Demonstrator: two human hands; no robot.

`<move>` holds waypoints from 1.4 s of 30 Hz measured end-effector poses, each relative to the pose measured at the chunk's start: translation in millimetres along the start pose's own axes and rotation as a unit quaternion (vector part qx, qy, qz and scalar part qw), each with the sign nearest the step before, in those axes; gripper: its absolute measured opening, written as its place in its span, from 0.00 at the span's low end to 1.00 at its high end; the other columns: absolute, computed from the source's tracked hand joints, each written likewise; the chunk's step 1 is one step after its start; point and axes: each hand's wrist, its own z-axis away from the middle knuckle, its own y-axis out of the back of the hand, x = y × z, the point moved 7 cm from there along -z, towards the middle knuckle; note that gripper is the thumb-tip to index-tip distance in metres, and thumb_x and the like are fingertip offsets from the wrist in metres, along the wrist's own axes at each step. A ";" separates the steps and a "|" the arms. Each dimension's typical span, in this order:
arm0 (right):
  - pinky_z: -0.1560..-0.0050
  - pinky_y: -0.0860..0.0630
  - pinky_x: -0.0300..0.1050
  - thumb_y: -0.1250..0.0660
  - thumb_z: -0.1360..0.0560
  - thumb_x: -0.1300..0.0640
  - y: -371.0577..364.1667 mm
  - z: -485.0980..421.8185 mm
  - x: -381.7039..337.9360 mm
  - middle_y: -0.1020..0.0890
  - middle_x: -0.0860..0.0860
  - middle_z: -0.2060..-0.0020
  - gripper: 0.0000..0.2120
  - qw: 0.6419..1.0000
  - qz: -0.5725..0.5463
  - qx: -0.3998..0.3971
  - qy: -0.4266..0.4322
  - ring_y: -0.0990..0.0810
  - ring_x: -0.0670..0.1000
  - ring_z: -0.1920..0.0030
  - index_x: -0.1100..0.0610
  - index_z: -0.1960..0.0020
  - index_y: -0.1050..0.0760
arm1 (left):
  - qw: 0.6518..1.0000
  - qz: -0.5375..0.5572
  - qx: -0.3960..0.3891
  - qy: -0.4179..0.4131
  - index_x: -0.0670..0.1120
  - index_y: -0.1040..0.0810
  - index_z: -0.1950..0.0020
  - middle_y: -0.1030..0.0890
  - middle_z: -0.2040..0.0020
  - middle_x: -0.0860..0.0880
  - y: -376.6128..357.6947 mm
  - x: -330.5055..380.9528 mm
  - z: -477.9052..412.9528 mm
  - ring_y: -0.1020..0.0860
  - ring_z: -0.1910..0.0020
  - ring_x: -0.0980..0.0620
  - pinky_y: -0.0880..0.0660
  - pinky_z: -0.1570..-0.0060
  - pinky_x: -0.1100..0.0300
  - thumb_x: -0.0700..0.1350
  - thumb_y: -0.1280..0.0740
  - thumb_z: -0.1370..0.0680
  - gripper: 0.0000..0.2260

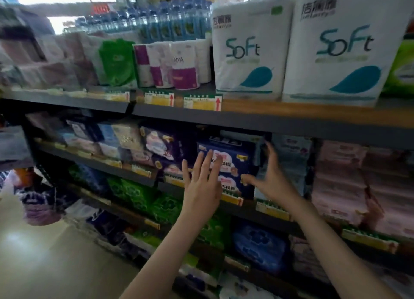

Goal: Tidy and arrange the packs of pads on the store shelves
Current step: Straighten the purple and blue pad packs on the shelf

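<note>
Your blue pack point(226, 164) stands at the front of the middle shelf point(248, 210), and neither hand has hold of it: your left hand point(201, 182) is flat and open over its face, and your right hand point(271, 177) is spread along its right edge. Push unevenly and it may twist or tip off the lip. Purple packs point(161, 146) sit just beside it on the left and pale packs point(291, 155) on the right. With the upper shelf point(291, 126) close overhead, room is tight.

Glossy plastic film wraps the blue pad pack point(226, 164) and white tissue packs point(246, 47); shelf edge point(246, 121) matt dark metal
</note>
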 end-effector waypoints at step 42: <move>0.43 0.47 0.54 0.26 0.34 0.57 -51.6 -48.1 -45.8 0.28 0.60 0.42 0.30 0.807 0.548 0.218 -0.023 0.40 0.57 0.44 0.61 0.34 0.30 | 0.987 0.084 0.099 -0.098 0.40 0.35 0.34 0.34 0.40 0.40 -24.3 -174.6 -5.7 0.34 0.41 0.40 0.42 0.40 0.46 0.49 0.20 0.45 0.44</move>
